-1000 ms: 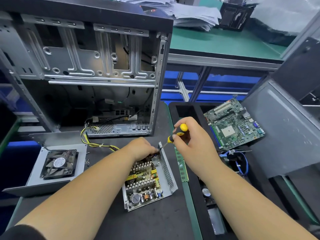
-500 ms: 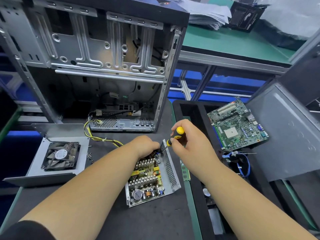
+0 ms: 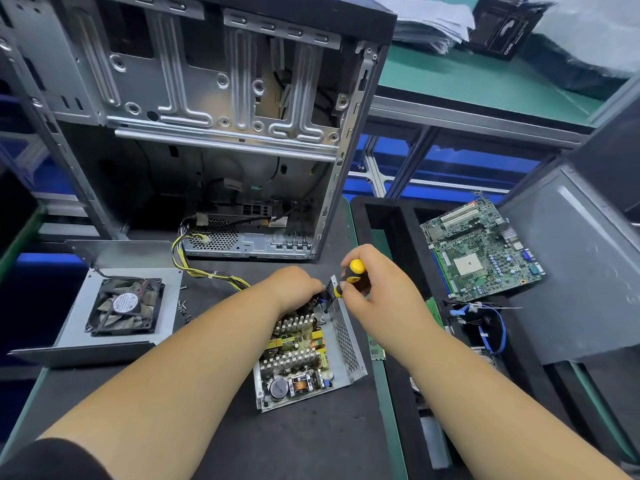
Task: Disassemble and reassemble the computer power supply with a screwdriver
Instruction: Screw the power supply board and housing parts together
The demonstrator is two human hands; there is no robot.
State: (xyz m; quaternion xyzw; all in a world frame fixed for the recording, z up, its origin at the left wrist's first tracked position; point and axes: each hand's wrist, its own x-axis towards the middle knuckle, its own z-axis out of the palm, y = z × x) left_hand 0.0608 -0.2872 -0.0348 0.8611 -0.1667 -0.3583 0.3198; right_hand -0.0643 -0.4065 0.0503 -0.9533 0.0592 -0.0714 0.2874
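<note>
Both hands [image 3: 375, 289] hide the power supply's [image 3: 304, 358] far corner and screwdriver [image 3: 348, 277] tip.

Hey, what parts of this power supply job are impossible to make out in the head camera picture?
- Tip of the yellow-and-black screwdriver: hidden behind the open metal power supply box wall, so any screw is unseen.
- Left hand fingertips: curled out of sight.
- Small loose screws: too small to count.
- Fan label: blurred.

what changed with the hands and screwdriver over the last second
Very little. The right hand keeps its grip on the screwdriver, whose handle has tipped slightly more upright over the far corner of the open power supply. The left hand stays at that corner. The fan cover, loose screws and motherboard lie as before.
</note>
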